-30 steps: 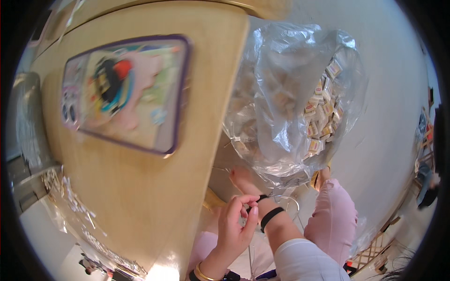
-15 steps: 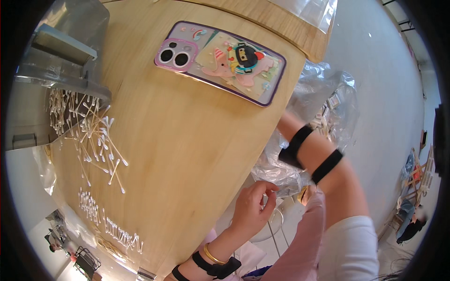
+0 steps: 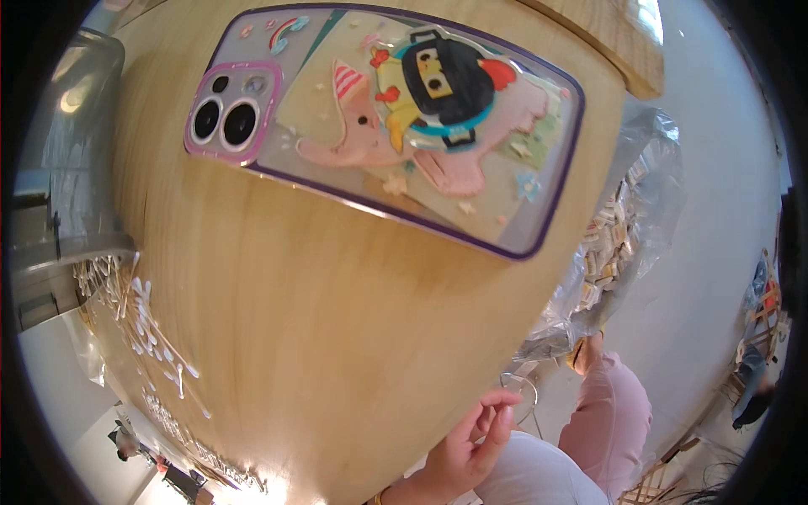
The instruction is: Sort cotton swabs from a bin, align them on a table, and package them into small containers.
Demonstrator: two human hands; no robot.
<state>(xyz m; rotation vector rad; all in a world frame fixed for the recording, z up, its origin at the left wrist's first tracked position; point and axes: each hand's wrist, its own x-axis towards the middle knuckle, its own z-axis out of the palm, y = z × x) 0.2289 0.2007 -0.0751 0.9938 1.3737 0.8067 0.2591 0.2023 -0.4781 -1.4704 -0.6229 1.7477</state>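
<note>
My left hand [image 3: 475, 446] is low in the picture, beside the near right edge of the wooden table [image 3: 353, 337]. Its fingers are curled in toward the thumb; whatever they may hold is hidden or too small to make out. My right hand is out of the picture. A phone in a clear case with a purple rim and cartoon figures [image 3: 404, 126] fills much of the upper middle, its camera side up. On the left side of the table lie loose cotton swabs [image 3: 156, 324], with more in a row [image 3: 189, 442] along the edge below them.
At the left stands a grey translucent plastic bin [image 3: 76, 168] by the swabs. Beyond the table's right edge is a clear plastic bag [image 3: 644, 219] holding many small white-and-tan pieces. A pink-trousered leg [image 3: 606, 412] and a metal stool ring [image 3: 523, 391] show below it.
The view has shifted closer, so the phone looks larger. My right forearm, which reached over the bag, has left the picture. My left hand sits lower, still curled.
</note>
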